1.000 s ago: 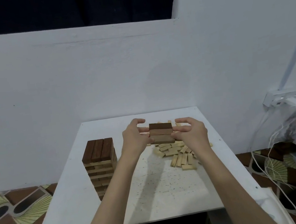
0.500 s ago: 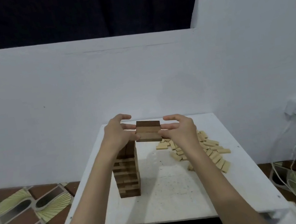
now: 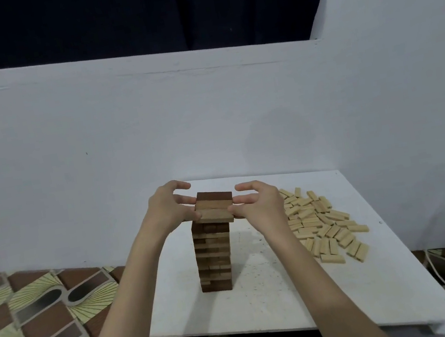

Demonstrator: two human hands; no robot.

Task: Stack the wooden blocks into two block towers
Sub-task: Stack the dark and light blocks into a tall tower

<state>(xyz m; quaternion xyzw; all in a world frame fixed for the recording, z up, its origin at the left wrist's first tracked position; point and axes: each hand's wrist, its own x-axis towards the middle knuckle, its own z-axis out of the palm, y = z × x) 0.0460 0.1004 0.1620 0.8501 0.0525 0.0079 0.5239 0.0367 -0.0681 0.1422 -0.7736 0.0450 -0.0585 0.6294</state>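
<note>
My left hand point(image 3: 168, 209) and right hand point(image 3: 259, 206) pinch a row of dark blocks point(image 3: 214, 207) between curled fingers, at the top of the dark tower point(image 3: 213, 252) directly beneath them on the worktop point(image 3: 265, 301). Pale loose blocks point(image 3: 322, 225) lie scattered right of my right fingers.

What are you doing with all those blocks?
A person is building a block tower. Both hands, the left hand and the right hand, pinch a layer of three dark blocks at the top of the dark wooden tower on the white table. Whether the layer already rests on the tower is hard to tell. A pile of light blocks lies loose on the table to the right, not yet stacked into a second tower.
</note>
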